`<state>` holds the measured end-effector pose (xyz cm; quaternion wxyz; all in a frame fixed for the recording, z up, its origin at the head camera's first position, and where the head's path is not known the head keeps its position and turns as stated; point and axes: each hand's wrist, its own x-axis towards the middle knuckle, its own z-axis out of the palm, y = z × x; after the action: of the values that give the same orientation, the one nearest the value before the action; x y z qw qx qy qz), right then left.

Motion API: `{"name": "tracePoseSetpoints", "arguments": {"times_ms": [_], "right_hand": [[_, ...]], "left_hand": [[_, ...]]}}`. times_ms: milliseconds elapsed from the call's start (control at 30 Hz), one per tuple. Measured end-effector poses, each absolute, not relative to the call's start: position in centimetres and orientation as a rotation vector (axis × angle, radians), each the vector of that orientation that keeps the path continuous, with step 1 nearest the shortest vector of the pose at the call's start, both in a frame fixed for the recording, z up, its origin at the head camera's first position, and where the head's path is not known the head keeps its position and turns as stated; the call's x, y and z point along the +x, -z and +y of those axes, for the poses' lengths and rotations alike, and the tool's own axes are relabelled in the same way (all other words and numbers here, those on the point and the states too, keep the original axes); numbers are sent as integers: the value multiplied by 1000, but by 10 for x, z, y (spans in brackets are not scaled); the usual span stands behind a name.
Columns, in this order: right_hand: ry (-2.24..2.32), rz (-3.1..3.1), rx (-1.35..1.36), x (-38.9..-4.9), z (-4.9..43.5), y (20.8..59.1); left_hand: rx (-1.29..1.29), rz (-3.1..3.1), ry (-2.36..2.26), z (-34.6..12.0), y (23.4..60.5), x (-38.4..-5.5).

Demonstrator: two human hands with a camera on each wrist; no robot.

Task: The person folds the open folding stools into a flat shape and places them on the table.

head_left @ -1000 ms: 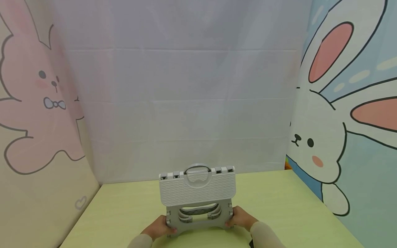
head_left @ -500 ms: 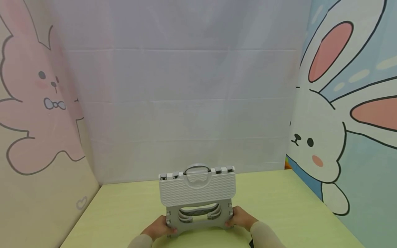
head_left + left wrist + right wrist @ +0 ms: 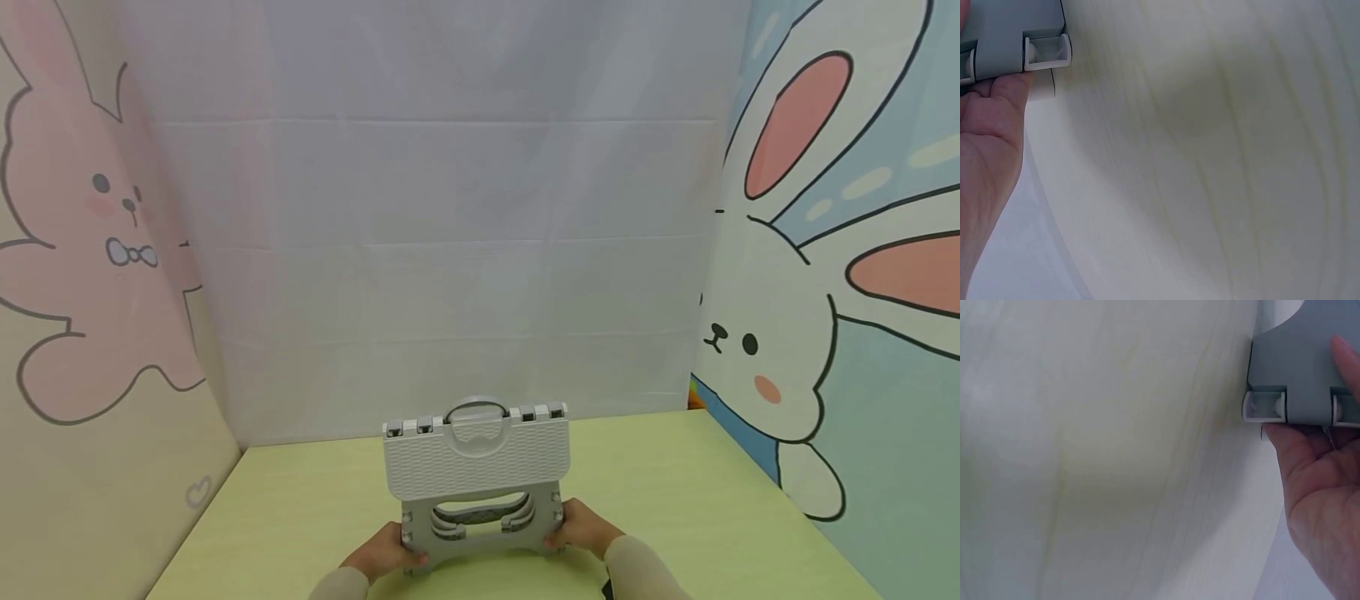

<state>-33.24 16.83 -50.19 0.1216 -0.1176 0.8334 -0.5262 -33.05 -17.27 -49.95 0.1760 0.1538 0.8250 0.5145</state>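
A grey and white folding stool [image 3: 480,473], folded flat, stands upright on the table in the head view. Its white woven-pattern seat panel and curved carry handle [image 3: 477,405] are at the top, its grey leg frame below. At the frame's left edge, my left hand [image 3: 384,550] grips low, thumb on the front face. My right hand [image 3: 587,528] holds the opposite edge in the same way. Up close, the left wrist view has the stool's hinged leg edge [image 3: 1000,44] against the fingers. The right wrist view shows the thumb [image 3: 1346,362] over the grey leg [image 3: 1297,353], other fingers behind it.
The pale yellow table [image 3: 300,492] spreads around the stool on both sides. A white cloth backdrop [image 3: 450,250] hangs behind it. Rabbit-printed panels [image 3: 97,292] flank the table left and right. A small dark object [image 3: 607,589] shows beside the right sleeve.
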Motion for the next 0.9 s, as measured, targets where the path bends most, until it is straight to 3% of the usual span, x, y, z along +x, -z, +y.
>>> {"name": "tracePoseSetpoints", "arguments": {"times_ms": [900], "right_hand": [[1553,2425,-382,-332,170,501]], "left_hand": [[490,2393,-1464,-179,507,-334]]}}
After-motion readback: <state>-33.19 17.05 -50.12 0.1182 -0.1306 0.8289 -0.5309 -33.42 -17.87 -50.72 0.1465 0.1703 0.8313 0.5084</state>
